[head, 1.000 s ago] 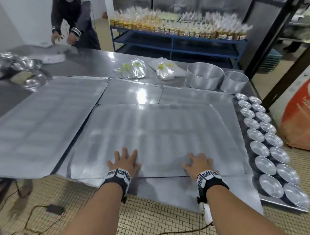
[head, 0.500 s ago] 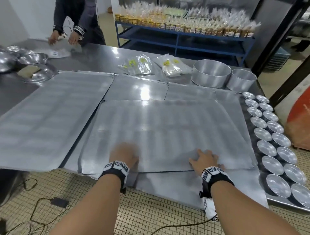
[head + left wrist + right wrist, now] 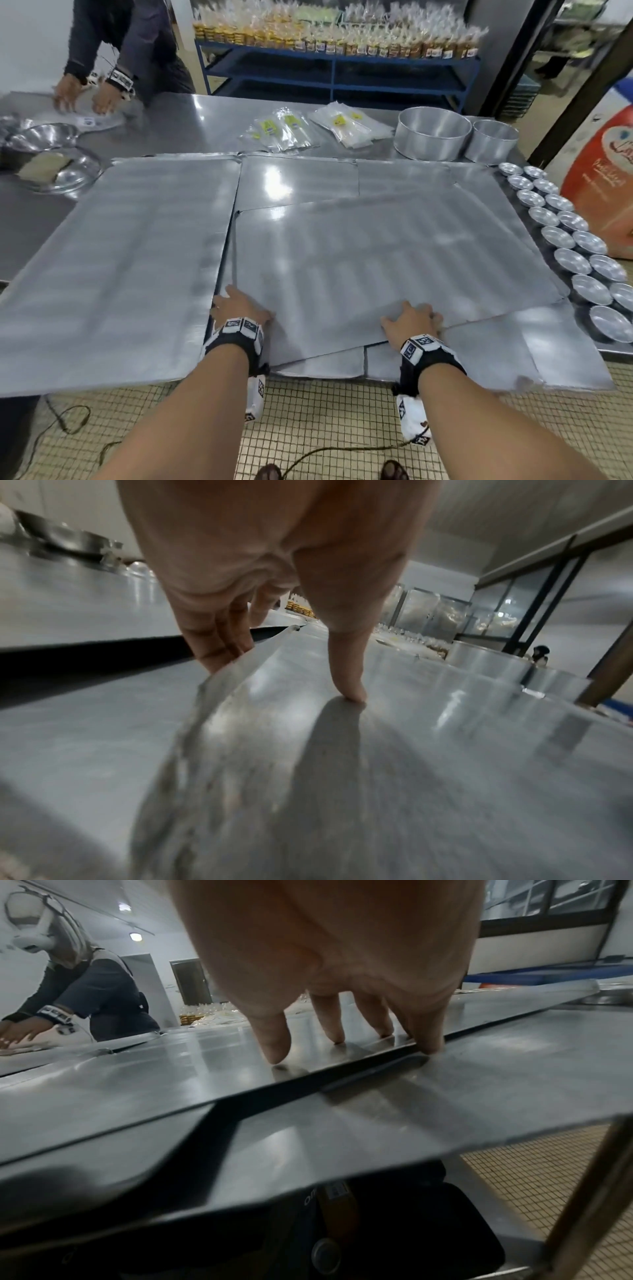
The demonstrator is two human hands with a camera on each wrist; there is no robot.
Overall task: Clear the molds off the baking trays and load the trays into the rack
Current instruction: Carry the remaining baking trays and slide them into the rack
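We hold the top baking tray [image 3: 376,274], skewed atop other trays on the surface [image 3: 171,130]: left hand [image 3: 239,306] pinches its left edge, right hand [image 3: 409,322] presses spread fingers near the front. Thin, stiff, slippery sheet; grip opposite edges.

Right hand on top tray, seen from below the wrist.

The right hand [image 3: 342,969] is spread, fingers down, fingertips [image 3: 277,1053] set on the top tray [image 3: 137,1085] near its front edge; the outermost fingertip is placed at that edge, touching the lower tray [image 3: 514,1074]. The top tray is seen lying askew over the lower one, a dark gap shown between their edges. Tiled floor [image 3: 534,1177] is seen under the lower tray's right corner. At far left a person [image 3: 99,993] in dark sleeves is bent over the table, hands pressed flat. Dark gear below the trays cannot be made out.
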